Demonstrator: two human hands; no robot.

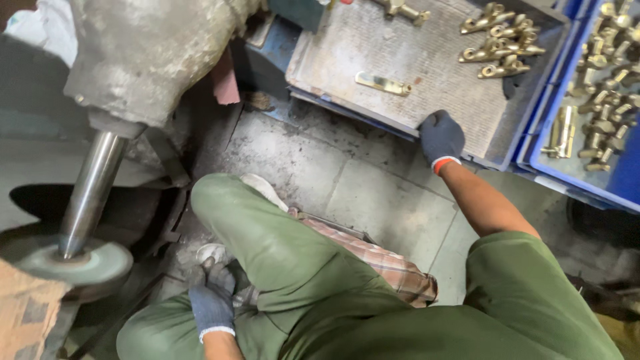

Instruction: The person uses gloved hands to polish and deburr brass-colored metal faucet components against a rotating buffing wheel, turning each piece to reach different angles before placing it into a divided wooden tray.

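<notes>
Gripping edge of grey ribbed metal tray [393,53] w/ gloved right hand [440,137], fingers curled on it | gloved left hand [212,300] by knee, fingers bent together | flat brass plate [383,83] and heap of cast brass fittings [501,40] on tray | blue plastic crate [623,177] beside tray | steel spindle with round buffing wheel [70,260] near left hand

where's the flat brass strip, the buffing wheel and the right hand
flat brass strip [383,83], head view, middle of the bar lying on the grey tray
buffing wheel [73,263], head view, top face beside the shaft
right hand [440,138], head view, back of the dark glove
</notes>
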